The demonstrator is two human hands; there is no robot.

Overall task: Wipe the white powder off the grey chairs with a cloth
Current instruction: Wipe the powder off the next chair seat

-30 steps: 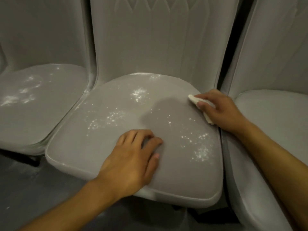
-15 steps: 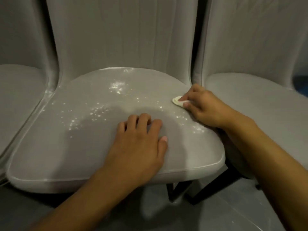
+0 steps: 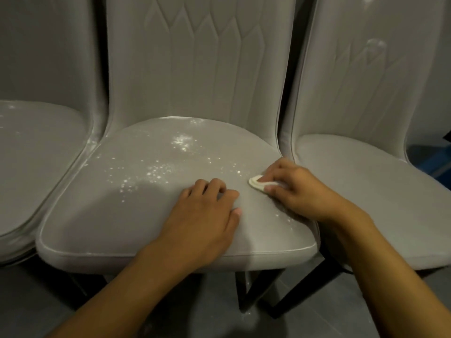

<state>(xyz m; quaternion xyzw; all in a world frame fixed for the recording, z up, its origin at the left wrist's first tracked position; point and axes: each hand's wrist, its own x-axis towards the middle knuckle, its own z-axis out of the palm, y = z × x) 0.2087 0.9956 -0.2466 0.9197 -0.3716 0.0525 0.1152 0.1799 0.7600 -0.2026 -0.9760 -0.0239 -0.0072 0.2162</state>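
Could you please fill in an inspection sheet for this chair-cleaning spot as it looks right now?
Surface: middle seat speckled with white powder toward the back and left; the front looks clean.
Job's things: folded white cloth pressed onto the seat near its right edge.
Clutter: nothing seen.
Grippers: right hand holds the cloth; left hand rests flat on the seat, empty.
Cables: nothing seen.
Surroundings: left chair has faint powder; right chair seat looks clean, with a smudge on its backrest; grey floor below.
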